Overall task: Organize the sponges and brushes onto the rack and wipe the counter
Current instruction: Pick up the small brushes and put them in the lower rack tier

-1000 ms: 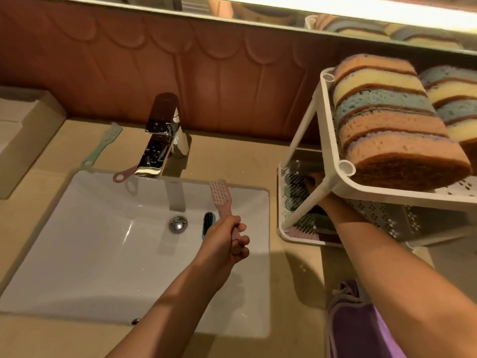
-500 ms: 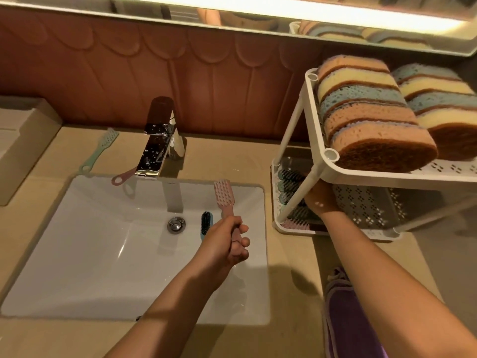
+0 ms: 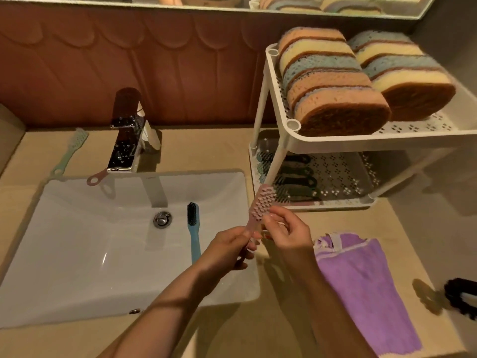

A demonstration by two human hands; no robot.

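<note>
One pink brush (image 3: 261, 205), held above the sink's (image 3: 77, 267) right rim; long axis near-to-far, bristle head aimed at the rack's (image 3: 335, 142) lower-tier front-left corner. Left hand (image 3: 227, 251) curled round the handle; right hand (image 3: 286, 233) pinching below the head. Blue brush (image 3: 193, 233) in the basin. Purple cloth (image 3: 361, 288) right; a worktop (image 3: 402, 228) strip separates cloth and rack.

**Fixtures in view: sink, faucet, wall, mirror**

A white rectangular sink (image 3: 77, 254) has a chrome drain (image 3: 162, 219) near the rear of the basin. A chrome faucet (image 3: 124, 148), spotted with droplets, stands behind the rear rim with its spout over the basin. A reddish-brown scalloped wall panel (image 3: 103, 60) runs behind. A mirror (image 3: 232, 1) edge lies along the top. A beige box (image 3: 7, 133) is cut off at far left.
</note>
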